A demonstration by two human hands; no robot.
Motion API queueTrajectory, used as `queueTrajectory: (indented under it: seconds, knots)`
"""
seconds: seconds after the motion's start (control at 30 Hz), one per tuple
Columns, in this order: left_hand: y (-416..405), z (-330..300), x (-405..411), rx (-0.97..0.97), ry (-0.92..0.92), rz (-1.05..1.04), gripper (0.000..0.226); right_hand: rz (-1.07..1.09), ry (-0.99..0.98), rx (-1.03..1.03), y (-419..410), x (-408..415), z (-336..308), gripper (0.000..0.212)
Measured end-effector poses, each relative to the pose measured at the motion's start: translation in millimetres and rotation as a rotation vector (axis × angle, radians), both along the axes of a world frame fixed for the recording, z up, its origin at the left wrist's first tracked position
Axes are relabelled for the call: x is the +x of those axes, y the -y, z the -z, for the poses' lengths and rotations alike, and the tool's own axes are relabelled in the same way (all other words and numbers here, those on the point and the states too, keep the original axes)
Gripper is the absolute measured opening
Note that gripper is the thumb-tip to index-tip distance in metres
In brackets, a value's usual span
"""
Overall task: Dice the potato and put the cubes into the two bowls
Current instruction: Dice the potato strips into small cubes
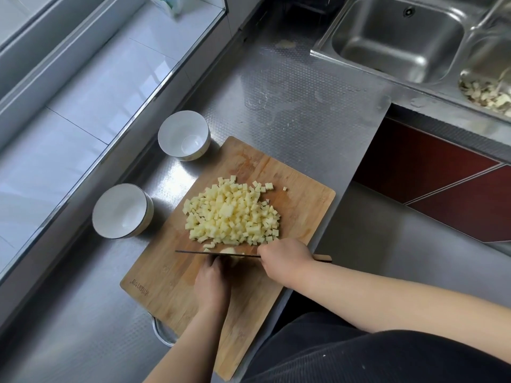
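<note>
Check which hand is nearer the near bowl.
Left. The left hand is on the board just right of and below the near bowl; the right hand, gripping the knife, is farther right.

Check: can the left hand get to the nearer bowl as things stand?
Probably yes. The left hand holds the last potato piece at the knife; the nearer bowl sits left of the cutting board, nothing between. It must let go first.
</note>
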State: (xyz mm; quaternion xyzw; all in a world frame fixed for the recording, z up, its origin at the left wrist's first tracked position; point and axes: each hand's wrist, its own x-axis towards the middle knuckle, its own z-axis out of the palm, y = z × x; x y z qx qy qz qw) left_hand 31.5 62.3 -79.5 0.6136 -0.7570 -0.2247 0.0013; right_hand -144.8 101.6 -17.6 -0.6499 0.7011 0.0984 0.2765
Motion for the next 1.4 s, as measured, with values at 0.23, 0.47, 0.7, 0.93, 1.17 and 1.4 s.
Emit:
queueTrajectory:
  seconds: [0.23,0.47,0.7,0.93,1.17,1.4]
  knots:
    - [1,8,5,-0.002,0.034,0.038,0.025,0.019,-0.061,0.123,6,9,-1,0.025]
    - [-3,4,2,-0.071,-0.002,0.055,0.02,0.125,0.076,0.137,7,-7,11,0.028]
    - [-3,6,5,-0.04,-0.026,0.009,0.025,0.024,0.034,0.089,0,-5,-1,0.02]
    - [-8,12,12,-0.06,-0.025,0.079,0.035,0.013,-0.023,0.135,5,3,-4,0.021]
    - [-8,12,13,-0.084,-0.058,0.092,0.024,0.1,0.03,0.181,6,2,6,0.023]
    - [-2,13,20,-0.109,-0.069,0.134,0.019,0.065,0.081,0.141,6,-9,3,0.033]
